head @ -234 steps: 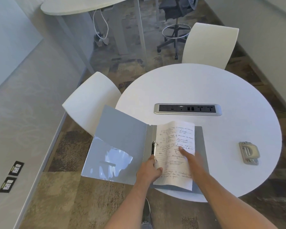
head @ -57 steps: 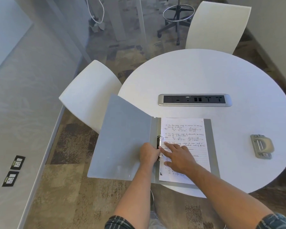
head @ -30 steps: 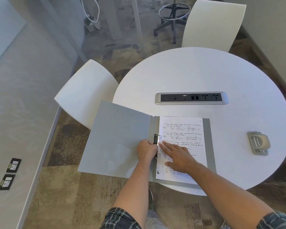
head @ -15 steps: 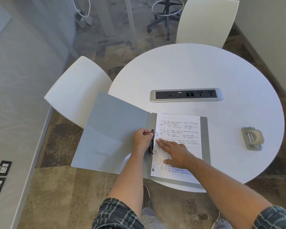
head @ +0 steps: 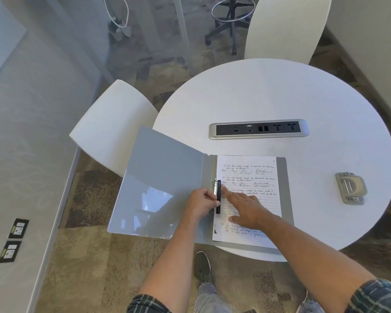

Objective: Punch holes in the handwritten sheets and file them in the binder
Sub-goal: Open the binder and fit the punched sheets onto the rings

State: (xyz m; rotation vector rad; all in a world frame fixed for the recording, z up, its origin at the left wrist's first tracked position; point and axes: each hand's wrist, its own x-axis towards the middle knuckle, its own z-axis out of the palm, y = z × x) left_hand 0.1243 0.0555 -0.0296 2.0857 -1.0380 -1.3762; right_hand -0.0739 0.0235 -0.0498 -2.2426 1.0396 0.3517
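Note:
A grey binder (head: 167, 177) lies open at the near-left edge of the round white table (head: 280, 93), its left cover hanging past the edge. The handwritten sheets (head: 251, 175) lie flat on its right half. My left hand (head: 201, 203) is closed on the black ring mechanism (head: 218, 199) at the spine. My right hand (head: 244, 206) rests flat on the sheets, its index finger pointing at the upper ring. A grey hole punch (head: 350, 187) sits on the table to the right, apart from both hands.
A silver power strip (head: 259, 129) is set into the table's middle. One white chair (head: 113, 125) stands at the left under the binder's cover, another (head: 284, 28) at the far side. A black stool base (head: 230, 23) is beyond. My shoe (head: 202, 267) shows below.
The sheets, curled up in my right hand at first, now lie flat in the binder. My left hand has stayed at the rings and slid slightly down the mechanism.

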